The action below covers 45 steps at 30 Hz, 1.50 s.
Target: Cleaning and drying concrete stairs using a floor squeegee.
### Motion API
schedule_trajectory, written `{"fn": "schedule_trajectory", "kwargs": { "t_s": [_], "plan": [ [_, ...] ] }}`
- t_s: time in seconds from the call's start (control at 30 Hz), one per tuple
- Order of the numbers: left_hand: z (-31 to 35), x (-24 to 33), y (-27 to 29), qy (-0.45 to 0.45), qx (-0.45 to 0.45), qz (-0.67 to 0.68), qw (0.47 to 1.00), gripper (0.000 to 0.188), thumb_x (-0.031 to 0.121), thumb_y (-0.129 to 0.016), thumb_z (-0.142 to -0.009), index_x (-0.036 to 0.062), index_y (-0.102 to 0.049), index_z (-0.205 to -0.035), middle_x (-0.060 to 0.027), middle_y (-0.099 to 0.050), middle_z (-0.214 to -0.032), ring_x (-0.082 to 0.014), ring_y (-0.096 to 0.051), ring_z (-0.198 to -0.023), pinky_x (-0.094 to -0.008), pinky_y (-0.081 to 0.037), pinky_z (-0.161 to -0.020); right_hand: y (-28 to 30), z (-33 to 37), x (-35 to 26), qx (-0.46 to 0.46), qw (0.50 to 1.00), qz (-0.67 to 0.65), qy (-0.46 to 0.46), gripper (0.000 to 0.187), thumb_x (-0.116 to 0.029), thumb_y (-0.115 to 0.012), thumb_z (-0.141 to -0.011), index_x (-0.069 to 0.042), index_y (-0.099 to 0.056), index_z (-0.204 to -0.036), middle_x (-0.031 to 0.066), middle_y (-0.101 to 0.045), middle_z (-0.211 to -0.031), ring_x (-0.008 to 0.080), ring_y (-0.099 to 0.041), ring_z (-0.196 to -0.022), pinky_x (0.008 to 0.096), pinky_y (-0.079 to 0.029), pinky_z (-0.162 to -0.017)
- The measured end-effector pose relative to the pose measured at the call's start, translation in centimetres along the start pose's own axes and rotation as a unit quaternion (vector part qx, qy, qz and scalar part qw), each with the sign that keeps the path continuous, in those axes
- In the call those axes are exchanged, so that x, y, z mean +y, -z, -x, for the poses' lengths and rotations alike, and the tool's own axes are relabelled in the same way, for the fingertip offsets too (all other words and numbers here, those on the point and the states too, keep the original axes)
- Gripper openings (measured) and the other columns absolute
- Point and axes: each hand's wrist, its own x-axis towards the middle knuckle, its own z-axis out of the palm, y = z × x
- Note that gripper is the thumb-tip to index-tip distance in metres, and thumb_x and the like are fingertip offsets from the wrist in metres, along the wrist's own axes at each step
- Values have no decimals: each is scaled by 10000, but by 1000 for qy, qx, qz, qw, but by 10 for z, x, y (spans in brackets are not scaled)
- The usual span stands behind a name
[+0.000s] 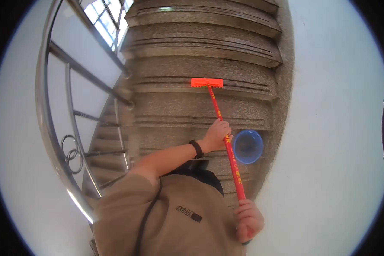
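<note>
A long-handled scrub brush (235, 168) with a red handle runs up and away from me. Its bright orange head (207, 82) lies against a stone stair step (166, 87), bristles toward me. Partway along the handle, my left hand (217, 134) is closed round it; a black band sits on that wrist. Close to my body, my right hand (248, 219) grips the handle's near end. Just right of the handle stands a blue bucket (248, 146) on a lower step; what is inside cannot be made out.
A metal handrail (42, 98) with bars and ring ornaments curves along the left, more stairs (104, 158) showing below through it. Grooved steps (200, 51) rise ahead. A white wall (337, 128) bounds the right side. Bright window light comes in at the upper left.
</note>
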Motion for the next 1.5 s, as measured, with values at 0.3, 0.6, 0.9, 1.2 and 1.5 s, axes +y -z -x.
{"fn": "schedule_trajectory", "kwargs": {
  "t_s": [0.3, 0.6, 0.9, 1.2, 1.5],
  "plan": [
    [7, -15, 33, 40, 35, -42, 998, 279, 62, -723, -775, 99, -449, -735, -87, -497, -784, -312, -569, -842, -446, -480, -820, -22, -35, 13, -154, 985, -25, 76, 100, -50, -669, -611, -38, -571, -619, 87, -600, -685, 280, -663, -716, 482, -582, -847],
    [55, -17, 73, 67, 121, -124, 983, 256, 34, -711, -774, 86, -464, -731, -105, -523, -788, -346, -580, -818, -446, -492, -779, -19, -35, 24, -250, 961, -94, 70, 112, -1, -675, -632, -39, -571, -647, 96, -610, -733, 295, -665, -763, 495, -568, -865],
    [90, -45, 124, 76, 112, -135, 982, 250, 28, -706, -795, 71, -461, -772, -133, -549, -837, -361, -593, -937, -445, -506, -819, -73, -39, 26, -320, 940, -71, 99, 177, 23, -723, -666, -59, -565, -659, 74, -595, -768, 255, -661, -823, 476, -561, -944],
    [110, -150, 207, 22, 128, -129, 983, 241, -15, -675, -762, 71, -450, -783, -116, -513, -816, -368, -566, -918, -419, -502, -815, -188, -61, 52, -301, 949, -41, 86, 128, 42, -672, -709, -30, -568, -696, 111, -593, -795, 314, -660, -878, 525, -465, -1067],
    [103, -259, 297, 69, 44, -99, 992, 224, 22, -665, -780, 76, -452, -823, -142, -500, -775, -401, -566, -845, -517, -430, -1129, -327, -110, 57, -268, 957, -3, 113, 137, 73, -664, -730, -24, -567, -731, 111, -590, -819, 323, -659, -897, 518, -472, -1053]
  ]
}}
